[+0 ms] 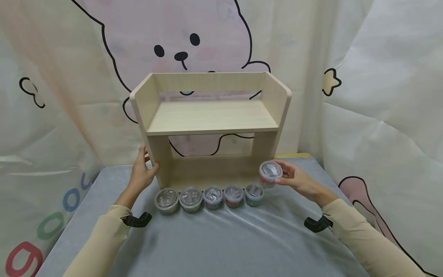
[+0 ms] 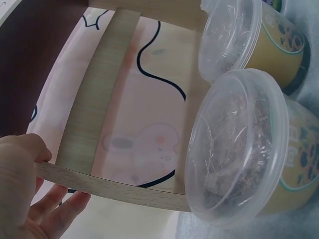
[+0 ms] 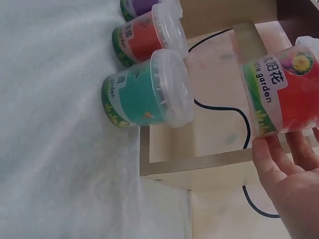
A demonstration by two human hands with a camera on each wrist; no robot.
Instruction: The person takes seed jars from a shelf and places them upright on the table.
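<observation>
A pale wooden two-tier shelf (image 1: 211, 115) stands at the back of the grey table (image 1: 221, 238). My left hand (image 1: 148, 163) grips the lower edge of its left side panel, thumb on one face and fingers on the other; the left wrist view shows this hand (image 2: 27, 194) on the panel (image 2: 99, 185). My right hand (image 1: 288, 176) holds a small red-labelled tub (image 1: 270, 173) with a clear lid, just off the table beside the shelf's right leg. In the right wrist view the fingers (image 3: 279, 167) support the red tub (image 3: 281, 89) from below.
Several similar lidded tubs stand in a row in front of the shelf, from a yellow-labelled one (image 1: 167, 200) at the left to a teal one (image 1: 254, 193) at the right. A cartoon-print sheet (image 1: 194, 42) hangs behind. Both shelf boards are bare.
</observation>
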